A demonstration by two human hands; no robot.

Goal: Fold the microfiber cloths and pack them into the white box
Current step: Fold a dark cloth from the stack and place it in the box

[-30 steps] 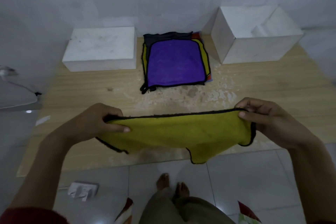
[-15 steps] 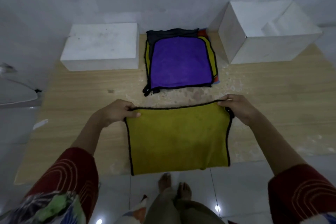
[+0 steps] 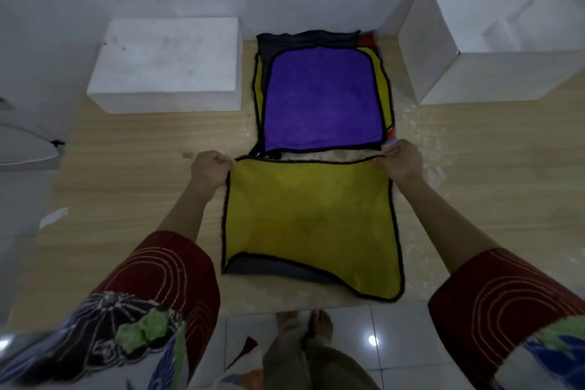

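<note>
The yellow cloth lies flat on the wooden table, just in front of the pile with the purple cloth on top. It is almost square, a bit longer from near to far. The near left corner is flipped up, showing grey. The left hand and the right hand each pinch a far corner. It looks ready to fold. I think the next move is to bring those corners to the near edge.

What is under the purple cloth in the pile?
Edges of a yellow cloth, a dark grey cloth and a red cloth peek out beneath the purple cloth; anything fully covered is hidden.
</note>
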